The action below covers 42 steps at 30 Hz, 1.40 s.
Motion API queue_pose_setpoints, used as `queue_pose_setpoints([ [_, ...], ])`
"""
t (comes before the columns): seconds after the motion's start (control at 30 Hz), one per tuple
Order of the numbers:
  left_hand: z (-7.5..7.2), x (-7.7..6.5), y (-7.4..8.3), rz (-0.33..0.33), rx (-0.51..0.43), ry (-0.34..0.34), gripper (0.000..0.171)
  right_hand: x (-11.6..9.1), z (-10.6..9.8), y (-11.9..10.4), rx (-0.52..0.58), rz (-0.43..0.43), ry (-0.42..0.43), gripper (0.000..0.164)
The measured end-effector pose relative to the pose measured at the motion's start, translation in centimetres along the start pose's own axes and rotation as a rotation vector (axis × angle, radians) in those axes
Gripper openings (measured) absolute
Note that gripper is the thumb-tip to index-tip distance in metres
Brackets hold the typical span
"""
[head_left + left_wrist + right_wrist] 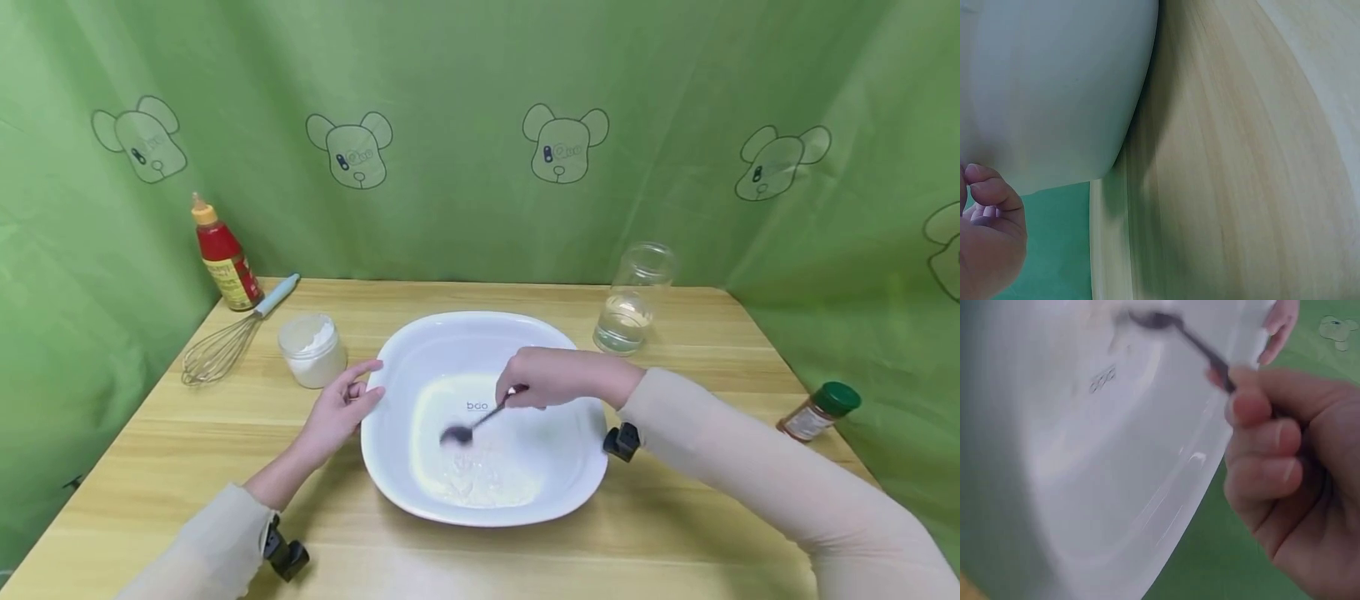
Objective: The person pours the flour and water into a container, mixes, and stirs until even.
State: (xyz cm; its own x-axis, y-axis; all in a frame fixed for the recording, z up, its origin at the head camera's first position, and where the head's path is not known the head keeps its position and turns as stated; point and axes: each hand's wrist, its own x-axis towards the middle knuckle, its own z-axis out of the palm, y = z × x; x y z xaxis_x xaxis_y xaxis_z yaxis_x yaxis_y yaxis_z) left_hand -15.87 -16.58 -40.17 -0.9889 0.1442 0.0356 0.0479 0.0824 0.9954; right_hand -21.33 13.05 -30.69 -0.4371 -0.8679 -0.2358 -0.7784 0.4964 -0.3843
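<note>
A white basin (487,333) stands at the middle of the table, a shiny wet patch (480,479) with whitish streaks on its bottom. My right hand (543,379) pinches the thin handle of a dark spoon (457,434) between thumb and fingers. The spoon's bowl, blurred, is low over the basin's bottom; the right wrist view also shows the spoon (1157,320). At the basin's left rim, my left hand (339,417) holds the edge, thumb and index finger at the rim. In the left wrist view, curled fingers (994,187) lie against the basin's outer wall (1060,94).
Left of the basin are a jar of white powder (313,354), a whisk (228,342) and a red sauce bottle (227,262). Behind right stands a glass (626,321) partly filled with clear liquid. A green-capped spice jar (813,412) lies tilted at right. Green curtain (465,225) surrounds the table.
</note>
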Motion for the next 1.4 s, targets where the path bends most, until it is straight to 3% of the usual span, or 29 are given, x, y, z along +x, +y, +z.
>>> queue_pose_setpoints([
  [0.1, -0.1, 0.0, 0.1, 0.005, -0.002, -0.004, 0.043, 0.2, -0.3, -0.4, 0.017, -0.007, -0.009, 0.012],
  [0.27, -0.1, 0.0, 0.1, 0.006, -0.008, -0.012, 0.044, 0.9, -0.5, 0.1, -0.179, 0.022, 0.145, 0.013],
  [0.37, -0.1, 0.0, 0.0, 0.003, -0.012, -0.016, 0.044, 1.3, -0.5, 0.1, -0.143, 0.037, 0.088, 0.013],
  [0.53, 0.0, 0.0, 0.0, 0.01, -0.013, -0.02, 0.044, 1.3, -0.7, -0.9, 0.045, 0.034, -0.079, 0.012],
  [0.6, 0.0, 0.0, 0.0, 0.012, -0.015, -0.018, 0.044, 1.4, -0.8, -1.0, 0.029, 0.02, -0.059, 0.012],
  [0.8, -0.1, 0.0, 0.0, 0.009, -0.007, -0.015, 0.044, 2.6, -0.5, -0.4, -0.155, 0.012, 0.085, 0.011],
  [1.0, -0.1, 0.1, 0.1, 0.015, -0.024, -0.014, 0.044, 3.7, 0.2, -1.5, -0.089, -0.051, 0.003, 0.011],
  [1.13, -0.1, 0.1, 0.1, 0.01, -0.037, -0.025, 0.045, 2.9, 0.2, -2.7, -0.066, -0.069, -0.094, 0.012],
  [1.2, -0.1, 0.1, 0.0, 0.009, -0.033, -0.025, 0.045, 2.1, 0.0, -2.9, -0.068, -0.04, -0.136, 0.011],
  [1.3, -0.1, 0.1, 0.0, 0.014, -0.022, -0.021, 0.044, 0.8, -0.7, -2.2, -0.118, 0.007, -0.14, 0.011],
  [1.4, -0.1, 0.0, 0.0, 0.014, -0.022, -0.021, 0.044, -0.3, -1.6, -0.8, -0.15, 0.05, -0.086, 0.012],
])
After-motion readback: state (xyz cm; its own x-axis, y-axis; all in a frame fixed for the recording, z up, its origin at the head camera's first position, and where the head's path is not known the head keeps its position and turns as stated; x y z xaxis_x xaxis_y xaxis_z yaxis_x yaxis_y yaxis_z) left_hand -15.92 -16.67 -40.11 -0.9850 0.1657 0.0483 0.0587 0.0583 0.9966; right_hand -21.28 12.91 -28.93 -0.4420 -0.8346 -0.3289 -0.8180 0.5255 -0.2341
